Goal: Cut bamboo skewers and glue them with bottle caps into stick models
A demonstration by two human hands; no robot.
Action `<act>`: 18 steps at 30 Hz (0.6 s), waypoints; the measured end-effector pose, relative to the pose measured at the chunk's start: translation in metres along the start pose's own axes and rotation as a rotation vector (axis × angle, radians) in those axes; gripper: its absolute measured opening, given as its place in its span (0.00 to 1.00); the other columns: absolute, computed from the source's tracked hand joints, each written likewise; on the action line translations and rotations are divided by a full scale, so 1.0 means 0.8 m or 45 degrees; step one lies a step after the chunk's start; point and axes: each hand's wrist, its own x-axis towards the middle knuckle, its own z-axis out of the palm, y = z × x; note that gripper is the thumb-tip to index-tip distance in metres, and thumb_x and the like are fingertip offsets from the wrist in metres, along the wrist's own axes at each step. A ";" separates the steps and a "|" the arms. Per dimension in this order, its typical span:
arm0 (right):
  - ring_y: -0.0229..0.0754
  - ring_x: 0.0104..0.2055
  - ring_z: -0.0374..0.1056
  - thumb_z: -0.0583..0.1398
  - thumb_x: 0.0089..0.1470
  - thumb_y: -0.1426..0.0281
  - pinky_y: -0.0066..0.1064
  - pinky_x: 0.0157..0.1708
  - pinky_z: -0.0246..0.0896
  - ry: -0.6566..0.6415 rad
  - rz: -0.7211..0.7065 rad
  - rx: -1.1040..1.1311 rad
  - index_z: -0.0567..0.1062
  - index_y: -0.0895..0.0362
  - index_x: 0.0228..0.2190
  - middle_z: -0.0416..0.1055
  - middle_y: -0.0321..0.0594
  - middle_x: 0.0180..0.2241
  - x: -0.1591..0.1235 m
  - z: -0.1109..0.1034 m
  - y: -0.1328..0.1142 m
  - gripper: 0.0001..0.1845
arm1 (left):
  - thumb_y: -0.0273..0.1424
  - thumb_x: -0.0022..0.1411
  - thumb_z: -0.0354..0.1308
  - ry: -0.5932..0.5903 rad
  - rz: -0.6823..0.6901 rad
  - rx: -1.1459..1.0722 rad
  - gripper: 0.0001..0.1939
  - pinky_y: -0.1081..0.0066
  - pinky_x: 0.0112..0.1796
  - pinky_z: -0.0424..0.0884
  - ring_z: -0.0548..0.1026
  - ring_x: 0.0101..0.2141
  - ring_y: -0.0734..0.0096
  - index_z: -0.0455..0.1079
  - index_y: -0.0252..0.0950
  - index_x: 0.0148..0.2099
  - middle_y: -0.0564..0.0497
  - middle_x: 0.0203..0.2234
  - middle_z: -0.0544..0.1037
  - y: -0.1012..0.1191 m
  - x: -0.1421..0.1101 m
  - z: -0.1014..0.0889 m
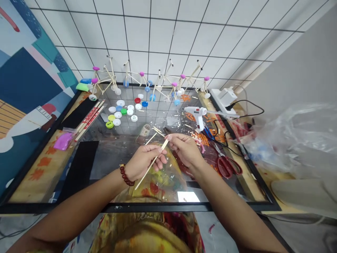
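Observation:
Near the middle of the glass-topped table, both my hands hold thin wooden sticks. My left hand, wearing a bracelet of dark red beads, is closed around the sticks, one of which slants down toward me. My right hand pinches their upper ends between thumb and fingers. Just beyond my hands are more pale stick pieces; whether they join the held ones I cannot tell. A dark tool tip shows behind my right fingers, mostly hidden.
Several stick-built bicycle-like frames stand along the tiled wall. Bottle caps lie in front of them. On the right are a white glue gun, red-handled scissors, a power strip and cables. Bundled sticks lie left.

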 end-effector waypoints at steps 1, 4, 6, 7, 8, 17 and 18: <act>0.32 0.22 0.52 0.70 0.40 0.62 0.28 0.24 0.45 0.000 0.007 0.004 0.81 0.57 0.25 0.64 0.32 0.18 0.000 0.000 0.000 0.11 | 0.38 0.54 0.66 -0.005 0.002 -0.005 0.16 0.78 0.19 0.65 0.71 0.18 0.78 0.74 0.29 0.35 0.49 0.21 0.77 0.000 0.000 -0.001; 0.32 0.22 0.52 0.70 0.39 0.61 0.28 0.23 0.45 0.007 0.016 0.014 0.81 0.57 0.26 0.65 0.32 0.18 0.000 0.002 0.001 0.12 | 0.38 0.54 0.66 -0.013 0.015 -0.012 0.15 0.78 0.19 0.66 0.71 0.18 0.78 0.74 0.29 0.35 0.49 0.21 0.77 -0.001 0.001 -0.002; 0.32 0.22 0.52 0.70 0.40 0.61 0.28 0.24 0.46 -0.006 0.011 0.024 0.82 0.57 0.26 0.66 0.32 0.19 0.000 0.002 0.001 0.13 | 0.38 0.54 0.66 -0.014 0.021 -0.016 0.15 0.78 0.19 0.66 0.71 0.18 0.78 0.74 0.29 0.35 0.49 0.21 0.77 -0.001 0.000 -0.002; 0.32 0.23 0.52 0.70 0.41 0.61 0.28 0.24 0.47 -0.031 0.012 0.037 0.82 0.56 0.27 0.66 0.33 0.20 -0.001 0.001 0.000 0.13 | 0.38 0.54 0.66 -0.011 0.025 -0.016 0.15 0.78 0.19 0.65 0.71 0.18 0.78 0.74 0.29 0.35 0.49 0.21 0.77 0.000 0.000 -0.002; 0.32 0.23 0.53 0.70 0.42 0.60 0.28 0.24 0.47 -0.065 0.016 0.057 0.82 0.56 0.29 0.67 0.33 0.21 -0.001 0.001 0.000 0.13 | 0.38 0.53 0.67 -0.005 0.033 -0.014 0.16 0.78 0.18 0.65 0.71 0.18 0.78 0.74 0.29 0.35 0.49 0.21 0.76 0.000 0.000 -0.002; 0.32 0.24 0.56 0.69 0.45 0.55 0.28 0.26 0.50 -0.143 0.036 0.097 0.82 0.55 0.33 0.70 0.34 0.23 0.004 -0.008 -0.002 0.18 | 0.41 0.52 0.67 0.091 0.035 0.027 0.18 0.78 0.17 0.64 0.71 0.18 0.78 0.74 0.30 0.35 0.50 0.21 0.76 0.004 0.005 -0.005; 0.32 0.24 0.56 0.69 0.45 0.55 0.28 0.26 0.51 -0.137 0.031 0.080 0.83 0.55 0.34 0.70 0.34 0.23 0.004 -0.008 -0.002 0.18 | 0.41 0.52 0.67 0.100 0.027 0.045 0.18 0.78 0.16 0.63 0.71 0.18 0.77 0.74 0.30 0.35 0.50 0.21 0.76 0.004 0.005 -0.004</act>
